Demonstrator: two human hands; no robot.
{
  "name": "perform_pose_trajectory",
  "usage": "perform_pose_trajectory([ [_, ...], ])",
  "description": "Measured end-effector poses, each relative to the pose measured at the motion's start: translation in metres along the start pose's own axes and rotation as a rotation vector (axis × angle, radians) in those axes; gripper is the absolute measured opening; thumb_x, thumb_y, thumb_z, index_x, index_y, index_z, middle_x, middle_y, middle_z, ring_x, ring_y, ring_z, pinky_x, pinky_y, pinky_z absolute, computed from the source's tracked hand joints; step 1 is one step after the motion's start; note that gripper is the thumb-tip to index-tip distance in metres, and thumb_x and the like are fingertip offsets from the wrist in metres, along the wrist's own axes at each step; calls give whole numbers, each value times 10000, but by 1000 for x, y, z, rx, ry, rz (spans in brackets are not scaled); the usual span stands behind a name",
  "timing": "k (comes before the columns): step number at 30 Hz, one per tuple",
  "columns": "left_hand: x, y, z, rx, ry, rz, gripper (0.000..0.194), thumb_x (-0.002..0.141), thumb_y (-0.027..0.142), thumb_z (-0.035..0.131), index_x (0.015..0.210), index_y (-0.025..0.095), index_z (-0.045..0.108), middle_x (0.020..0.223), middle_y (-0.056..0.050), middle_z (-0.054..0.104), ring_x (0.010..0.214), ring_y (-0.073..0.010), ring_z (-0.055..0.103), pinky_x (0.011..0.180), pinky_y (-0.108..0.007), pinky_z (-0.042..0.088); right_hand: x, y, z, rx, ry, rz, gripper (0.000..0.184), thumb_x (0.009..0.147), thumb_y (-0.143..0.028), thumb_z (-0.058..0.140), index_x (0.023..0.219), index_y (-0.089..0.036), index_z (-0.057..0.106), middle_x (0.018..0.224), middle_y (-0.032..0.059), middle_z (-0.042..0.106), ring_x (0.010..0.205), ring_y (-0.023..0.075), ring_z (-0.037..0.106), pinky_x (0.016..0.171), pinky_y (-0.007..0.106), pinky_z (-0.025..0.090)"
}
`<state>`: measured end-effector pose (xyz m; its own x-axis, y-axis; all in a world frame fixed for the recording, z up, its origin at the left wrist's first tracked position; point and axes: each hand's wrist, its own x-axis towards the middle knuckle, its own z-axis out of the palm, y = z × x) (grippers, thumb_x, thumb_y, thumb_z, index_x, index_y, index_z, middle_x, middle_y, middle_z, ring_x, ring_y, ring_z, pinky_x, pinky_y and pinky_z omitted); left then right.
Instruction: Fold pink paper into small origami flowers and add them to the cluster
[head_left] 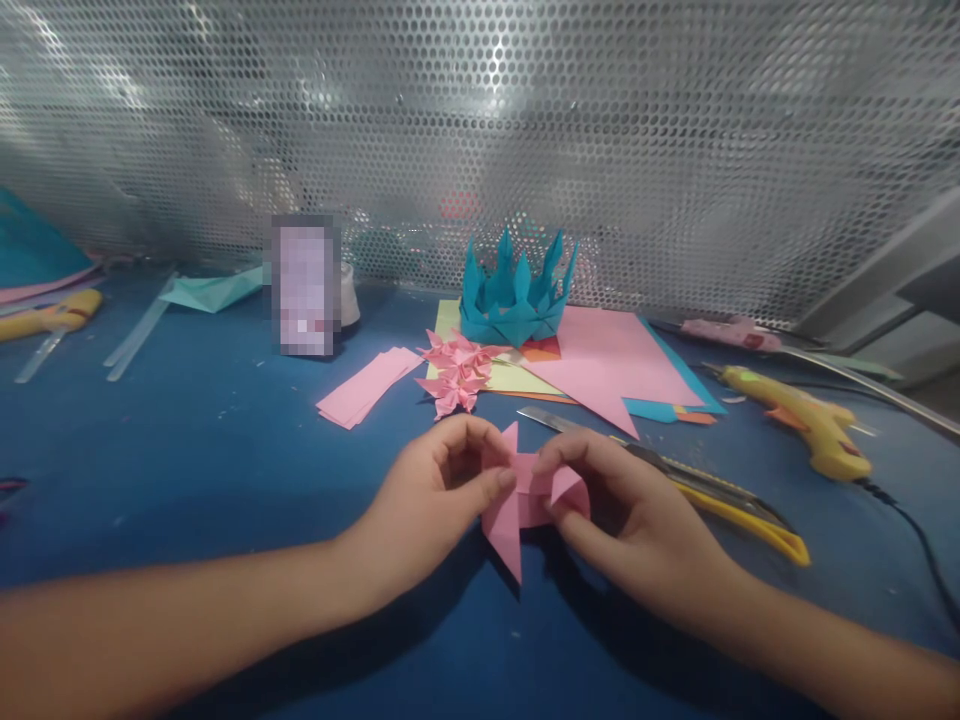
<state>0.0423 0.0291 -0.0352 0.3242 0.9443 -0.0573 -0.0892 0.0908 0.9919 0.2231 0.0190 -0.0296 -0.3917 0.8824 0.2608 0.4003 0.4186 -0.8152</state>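
While the left hand [427,495] and the right hand [630,505] angle inward, fingertips pinching the folded pink paper [531,500] between them, a blue tabletop [225,480] spreads beneath their grip and a perforated metal panel [480,120] stands beyond.

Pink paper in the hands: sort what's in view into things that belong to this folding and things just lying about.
Likely belonging, by colour:
- folded pink paper, held in left hand and right hand
- pink paper strips
- pink folded pieces

Apparently just lying about:
- blue paper crown
- utility knife
- yellow glue gun at right
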Motion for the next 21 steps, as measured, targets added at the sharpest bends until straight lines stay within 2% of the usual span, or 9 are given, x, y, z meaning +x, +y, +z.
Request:
perform_pose_trajectory([
  [5, 0, 1, 0, 51, -3, -50, 106, 784, 216, 615, 859, 144, 598, 795, 1, 585, 735, -106, 534, 690, -237, 424, -1, 2, -1, 9, 10, -35, 287, 712, -28, 437, 891, -234, 522, 818, -1, 584, 758, 145, 588, 667, 268, 503],
  [10, 2, -7, -1, 18, 2, 8, 157, 770, 169, 626, 908, 169, 551, 858, 16, 552, 814, -101, 526, 754, -236, 423, 0, 3, -1, -2, 18, 47, 175, 775, -93, 451, 836, -234, 535, 736, -24, 566, 596, 110, 536, 532, 224, 468],
  [14, 3, -9, 0, -10, 21, 20, 219, 758, 164, 647, 913, 194, 495, 845, 38, 510, 781, -78, 507, 697, -205, 422, 1, 1, -2, -15, 25, 45, 149, 786, -123, 470, 826, -226, 570, 731, -17, 605, 620, 116, 556, 553, 223, 470],
  [21, 0, -7, 2, -106, -26, -39, 338, 746, 171, 668, 986, 207, 432, 759, 53, 576, 693, -73, 559, 654, -204, 454, 3, 3, 0, 3, 63, 60, 102, 812, -159, 502, 799, -215, 586, 697, -15, 608, 606, 117, 569, 540, 215, 478],
])
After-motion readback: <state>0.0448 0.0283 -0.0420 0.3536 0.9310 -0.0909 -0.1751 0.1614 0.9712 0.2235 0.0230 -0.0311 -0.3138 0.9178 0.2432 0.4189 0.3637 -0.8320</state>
